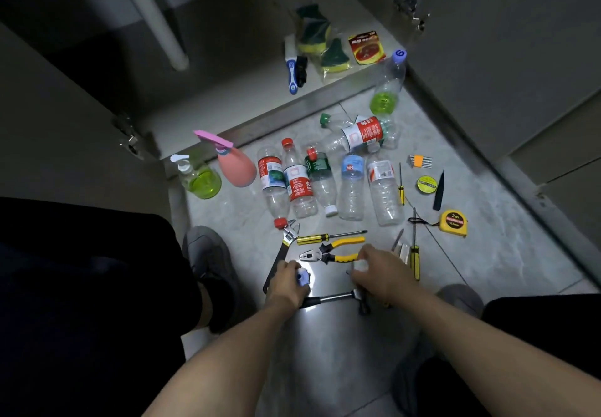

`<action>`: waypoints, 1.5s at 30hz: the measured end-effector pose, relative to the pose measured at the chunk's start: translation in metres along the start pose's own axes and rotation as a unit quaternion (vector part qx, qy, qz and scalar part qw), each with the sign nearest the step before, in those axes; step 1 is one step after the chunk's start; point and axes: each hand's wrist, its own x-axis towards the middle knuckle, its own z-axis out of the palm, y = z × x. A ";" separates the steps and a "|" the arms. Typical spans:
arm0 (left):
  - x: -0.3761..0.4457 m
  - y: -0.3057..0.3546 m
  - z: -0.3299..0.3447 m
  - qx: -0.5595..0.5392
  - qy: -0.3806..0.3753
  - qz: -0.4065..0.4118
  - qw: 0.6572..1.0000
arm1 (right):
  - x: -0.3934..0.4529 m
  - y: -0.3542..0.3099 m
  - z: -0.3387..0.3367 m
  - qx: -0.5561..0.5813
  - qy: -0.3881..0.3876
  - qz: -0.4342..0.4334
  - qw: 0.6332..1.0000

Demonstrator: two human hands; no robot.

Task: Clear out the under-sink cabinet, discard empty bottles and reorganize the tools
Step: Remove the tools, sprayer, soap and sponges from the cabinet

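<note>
Left fingers (294,273) curled around blurred bluish object (304,277), right fingers (359,267) grip unclear, hammer (335,298) partly hidden.

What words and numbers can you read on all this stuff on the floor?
"2m": on the yellow tape measure; the smaller print under it is too blurred.
"6": on the purple cap of the bottle with green liquid.
"NB": on the blue label of a clear bottle.
Too small or blurred to read: the red-labelled bottles, the red packet in the cabinet, and the roll of tape.
</note>
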 end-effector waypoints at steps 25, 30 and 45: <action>0.027 0.037 -0.089 0.023 0.103 -0.040 0.994 | 0.040 -0.028 0.022 0.015 0.134 -0.069 0.989; 0.066 0.088 -0.160 0.078 0.091 0.078 0.990 | 0.077 -0.059 -0.055 0.078 0.182 -0.065 0.978; 0.279 0.216 -0.292 0.052 0.161 0.142 0.975 | 0.282 -0.161 -0.206 0.145 0.236 -0.074 0.958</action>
